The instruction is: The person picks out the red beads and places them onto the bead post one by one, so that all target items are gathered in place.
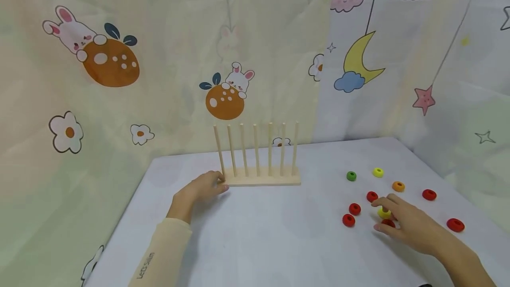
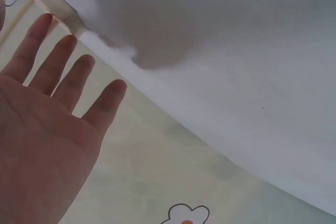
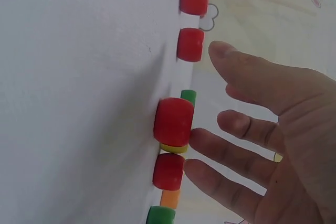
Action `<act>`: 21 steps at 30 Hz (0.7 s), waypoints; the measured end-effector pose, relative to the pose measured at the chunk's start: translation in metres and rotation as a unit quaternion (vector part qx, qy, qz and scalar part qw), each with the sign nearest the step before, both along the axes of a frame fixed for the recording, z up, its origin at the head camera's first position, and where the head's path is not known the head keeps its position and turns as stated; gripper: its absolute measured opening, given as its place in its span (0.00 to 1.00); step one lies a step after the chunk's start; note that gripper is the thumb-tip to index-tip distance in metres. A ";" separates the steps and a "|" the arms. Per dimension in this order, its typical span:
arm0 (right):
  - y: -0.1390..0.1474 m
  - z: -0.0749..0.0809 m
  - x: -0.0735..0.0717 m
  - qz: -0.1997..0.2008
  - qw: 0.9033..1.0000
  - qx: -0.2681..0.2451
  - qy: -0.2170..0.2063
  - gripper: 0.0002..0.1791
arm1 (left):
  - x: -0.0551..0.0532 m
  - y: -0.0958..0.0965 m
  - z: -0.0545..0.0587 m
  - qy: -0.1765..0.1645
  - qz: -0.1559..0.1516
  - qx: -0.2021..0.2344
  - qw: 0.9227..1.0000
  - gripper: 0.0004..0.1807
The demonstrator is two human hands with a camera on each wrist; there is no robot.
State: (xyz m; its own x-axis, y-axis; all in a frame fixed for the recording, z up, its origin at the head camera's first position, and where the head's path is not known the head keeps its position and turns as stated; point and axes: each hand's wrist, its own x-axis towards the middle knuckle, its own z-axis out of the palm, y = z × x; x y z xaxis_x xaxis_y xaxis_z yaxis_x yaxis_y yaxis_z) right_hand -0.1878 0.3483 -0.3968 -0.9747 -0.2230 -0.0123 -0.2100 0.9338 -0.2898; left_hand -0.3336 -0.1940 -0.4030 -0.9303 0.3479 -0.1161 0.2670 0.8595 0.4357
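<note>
A pale wooden rack (image 1: 260,181), a flat base with several upright pegs, stands near the back of the table. My left hand (image 1: 206,185) is at the rack's left end, thumb in front. In the left wrist view, the fingers of this hand (image 2: 58,103) are spread and nearly straight by the base edge. My right hand (image 1: 410,225) hovers over a group of beads, thumb and fingers apart, nothing between them. Beneath it are a red bead (image 1: 388,223) and a partly covered yellow bead (image 1: 384,213). In the right wrist view, fingertips are close beside a red bead (image 3: 174,121).
Two red beads (image 1: 348,220) lie left of the right hand. Farther back are a green bead (image 1: 351,176), a yellow bead (image 1: 378,172) and an orange bead (image 1: 398,186). More red beads (image 1: 455,225) lie toward the right edge. A printed curtain (image 1: 171,65) hangs behind the white table (image 1: 271,234).
</note>
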 end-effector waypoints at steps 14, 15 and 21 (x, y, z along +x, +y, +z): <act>0.009 -0.005 -0.003 0.010 1.000 0.021 -0.014 0.21 | 0.002 -0.006 -0.002 0.007 -0.018 0.012 1.000 0.23; 0.010 -0.005 -0.003 0.012 1.000 0.022 -0.013 0.20 | 0.003 -0.006 -0.001 0.005 -0.019 0.010 1.000 0.23; 0.008 -0.015 -0.003 0.033 0.999 0.002 -0.021 0.14 | 0.000 -0.012 -0.005 0.003 -0.028 -0.001 1.000 0.24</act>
